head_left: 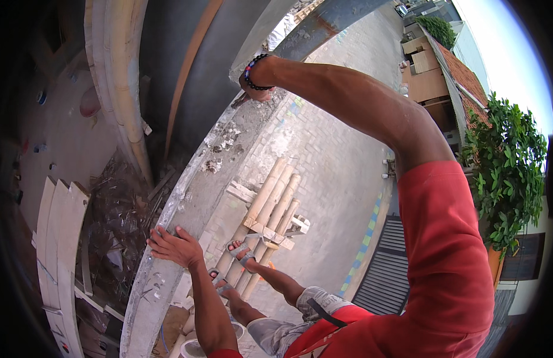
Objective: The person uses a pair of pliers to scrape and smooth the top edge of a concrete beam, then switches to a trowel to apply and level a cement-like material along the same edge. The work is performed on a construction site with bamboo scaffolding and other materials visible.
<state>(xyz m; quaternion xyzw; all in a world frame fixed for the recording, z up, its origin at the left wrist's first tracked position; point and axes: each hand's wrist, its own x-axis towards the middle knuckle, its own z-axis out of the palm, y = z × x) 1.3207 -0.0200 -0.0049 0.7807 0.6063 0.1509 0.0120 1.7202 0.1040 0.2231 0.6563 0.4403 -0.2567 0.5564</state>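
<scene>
My left hand [176, 246] lies flat on the rough top of a grey concrete wall [196, 197], fingers spread and holding nothing. Farther along the same wall, my right hand [260, 89], with a beaded bracelet [250, 73] at the wrist, is bent down and closed close to the concrete. A small dark edge [240, 100] shows beside its fingers; the hand hides most of it, so its kind is unclear. Crumbly mortar [220, 146] clings to the wall top between my hands. My sandalled feet [240, 253] stand on bamboo poles below.
The bamboo poles [270, 194] with wooden crosspieces [270, 234] form a raised platform above a paved lane [342, 149]. Left of the wall are debris [118, 221] and pale planks [60, 238]. A grey column [261, 36] rises beyond my right hand.
</scene>
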